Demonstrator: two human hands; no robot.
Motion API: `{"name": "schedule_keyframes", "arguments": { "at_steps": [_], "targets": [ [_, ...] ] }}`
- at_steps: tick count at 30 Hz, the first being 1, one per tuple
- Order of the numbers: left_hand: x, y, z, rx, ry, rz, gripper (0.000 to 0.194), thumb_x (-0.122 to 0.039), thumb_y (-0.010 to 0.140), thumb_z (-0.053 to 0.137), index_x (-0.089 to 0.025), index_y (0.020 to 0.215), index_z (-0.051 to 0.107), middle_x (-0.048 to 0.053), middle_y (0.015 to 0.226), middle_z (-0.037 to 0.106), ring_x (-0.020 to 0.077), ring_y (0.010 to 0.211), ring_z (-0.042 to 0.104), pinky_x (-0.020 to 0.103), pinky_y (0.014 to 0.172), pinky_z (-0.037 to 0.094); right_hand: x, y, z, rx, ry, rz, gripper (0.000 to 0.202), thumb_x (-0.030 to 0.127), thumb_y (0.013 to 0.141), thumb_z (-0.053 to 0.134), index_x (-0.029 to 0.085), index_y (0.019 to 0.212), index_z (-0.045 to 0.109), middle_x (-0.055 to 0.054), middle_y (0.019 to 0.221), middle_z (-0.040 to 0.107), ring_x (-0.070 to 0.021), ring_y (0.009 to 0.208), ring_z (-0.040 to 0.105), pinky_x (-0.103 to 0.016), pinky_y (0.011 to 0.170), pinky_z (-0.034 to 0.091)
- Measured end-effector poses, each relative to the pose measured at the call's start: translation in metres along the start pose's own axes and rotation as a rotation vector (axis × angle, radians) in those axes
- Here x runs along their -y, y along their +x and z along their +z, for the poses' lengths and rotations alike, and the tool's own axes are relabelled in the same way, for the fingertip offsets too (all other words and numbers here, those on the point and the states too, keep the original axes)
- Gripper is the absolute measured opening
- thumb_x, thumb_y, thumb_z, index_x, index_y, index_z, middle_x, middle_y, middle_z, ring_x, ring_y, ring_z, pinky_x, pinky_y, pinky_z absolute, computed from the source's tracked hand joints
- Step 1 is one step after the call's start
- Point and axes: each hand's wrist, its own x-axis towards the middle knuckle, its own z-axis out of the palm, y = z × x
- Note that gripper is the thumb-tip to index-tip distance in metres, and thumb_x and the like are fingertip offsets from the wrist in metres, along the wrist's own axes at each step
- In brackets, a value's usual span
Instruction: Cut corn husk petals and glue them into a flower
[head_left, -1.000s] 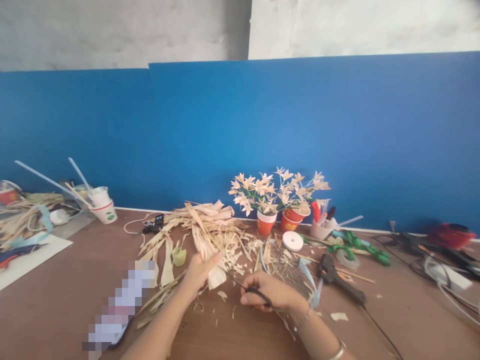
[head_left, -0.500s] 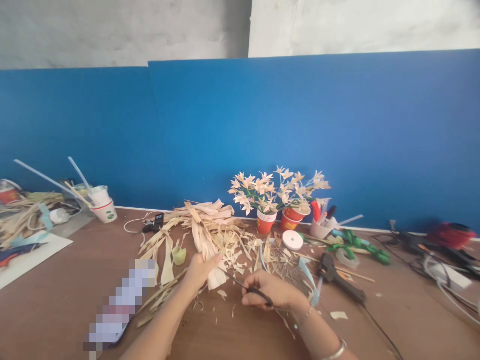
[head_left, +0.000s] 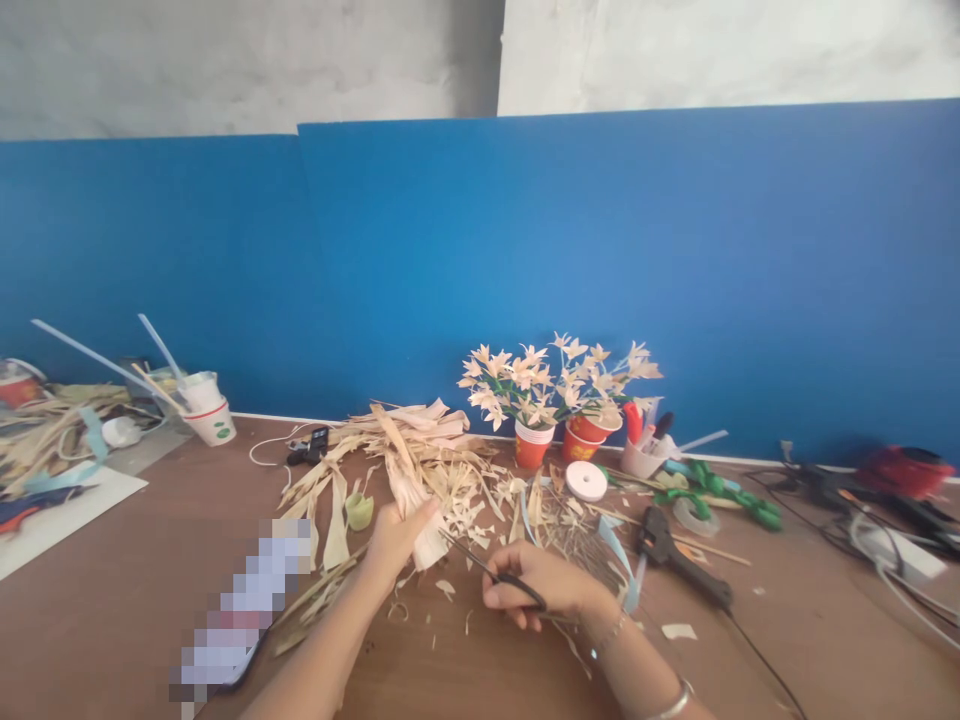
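My left hand (head_left: 403, 538) pinches a pale, dried corn husk (head_left: 429, 545) near its lower end, with the thumb on top. In my right hand (head_left: 529, 585) is a pair of dark-handled scissors (head_left: 469, 555); the fingers are wrapped round the loops. The blades point up and left, their tips at the right edge of the husk. Whether the blades are apart is hard to make out. Behind the left hand lies a heap of dried husks (head_left: 420, 430), with small cut husk scraps (head_left: 461, 500) at its right side.
Husk flowers stand in red paper cups (head_left: 531, 450) at the back. A white ribbon spool (head_left: 586, 481) lies before them. To the right rests a black glue gun (head_left: 679, 565) with its cord. A blurred-out phone-like object (head_left: 244, 620) lies left, a white cup (head_left: 210, 422) behind it.
My left hand has shifted slightly left and up with the husk. The scissors' tips now sit a little higher, at the husk's right edge. Everything else lies as before.
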Motion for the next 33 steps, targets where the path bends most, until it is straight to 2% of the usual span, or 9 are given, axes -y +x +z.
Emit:
{"name": "schedule_keyframes", "arguments": {
  "at_steps": [6,11,18,25,33],
  "targets": [
    [-0.0072,-0.0033,-0.0006,-0.059,0.022,0.049,0.034,-0.041,0.061,0.073,-0.010,0.075,0.072,0.010,0.071,0.074,0.0271,0.074,0.068,0.030,0.062,0.053,0.0038,0.0004,0.0045,-0.007,-0.075,0.023,0.026,0.035,0.067,0.071,0.013,0.077,0.062,0.007,0.045,0.054,-0.0037,0.035,0.046,-0.011,0.034,0.036],
    [-0.0081,-0.0037,-0.0020,-0.030,0.107,0.070,0.029,-0.040,0.062,0.073,-0.012,0.068,0.071,0.007,0.058,0.070,0.0283,0.075,0.068,0.030,0.060,0.052,0.0078,0.0012,0.0082,-0.037,-0.132,0.016,0.023,0.033,0.066,0.070,0.013,0.074,0.062,0.007,0.045,0.053,-0.0041,0.036,0.046,-0.012,0.033,0.034],
    [-0.0062,-0.0020,-0.0019,0.007,0.137,0.100,0.031,-0.041,0.064,0.071,-0.011,0.073,0.073,0.010,0.072,0.074,0.0278,0.078,0.068,0.030,0.067,0.052,0.0093,-0.0001,0.0086,-0.056,-0.162,0.023,0.024,0.035,0.066,0.071,0.014,0.074,0.062,0.007,0.045,0.052,-0.0041,0.036,0.045,-0.012,0.033,0.032],
    [-0.0042,-0.0010,-0.0022,0.019,0.170,0.093,0.031,-0.041,0.065,0.070,-0.012,0.072,0.073,0.009,0.065,0.072,0.0272,0.074,0.068,0.030,0.064,0.052,0.0071,0.0010,0.0083,-0.065,-0.171,0.002,0.025,0.036,0.066,0.070,0.014,0.073,0.063,0.006,0.047,0.052,-0.0045,0.037,0.044,-0.013,0.033,0.031],
    [-0.0015,-0.0007,-0.0024,0.021,0.158,0.097,0.030,-0.042,0.066,0.070,-0.012,0.070,0.072,0.008,0.063,0.072,0.0271,0.074,0.068,0.030,0.065,0.051,0.0021,0.0030,0.0054,-0.047,-0.195,-0.062,0.026,0.037,0.066,0.071,0.013,0.072,0.063,0.007,0.048,0.048,-0.0032,0.037,0.037,-0.014,0.033,0.025]
  ]
}}
